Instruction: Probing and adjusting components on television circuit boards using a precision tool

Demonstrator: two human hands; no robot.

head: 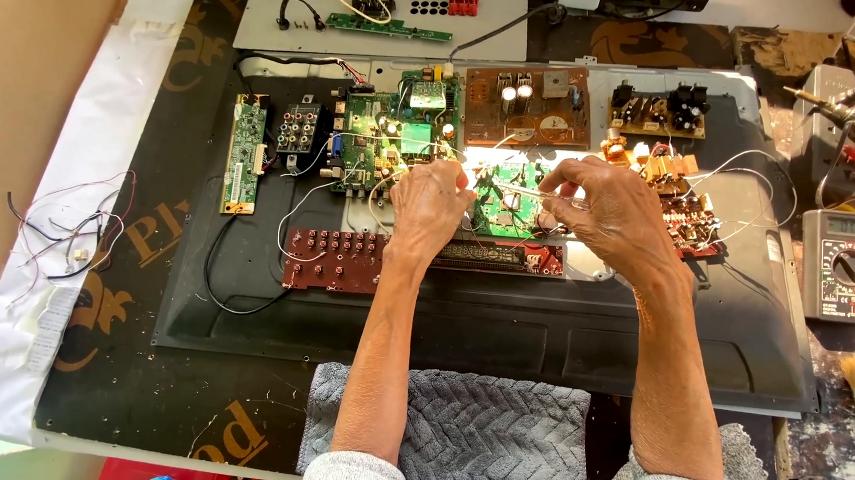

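Hands at centre of black flat television back panel (502,325) on desk: left hand (430,205) and right hand (605,212) each pinch an end of a thin pale wire (516,188), stretched above small green circuit board (505,210). Grey multimeter (844,264) at 3 o'clock; long red connector board (336,259) at 8 o'clock. Handling advice: keep wire taut, fingertips clear of neighbouring boards.

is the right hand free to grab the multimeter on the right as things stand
Probably not at once: the right hand is pinching thin wire with the left hand. The grey multimeter lies uncovered to its right, so the path looks free.
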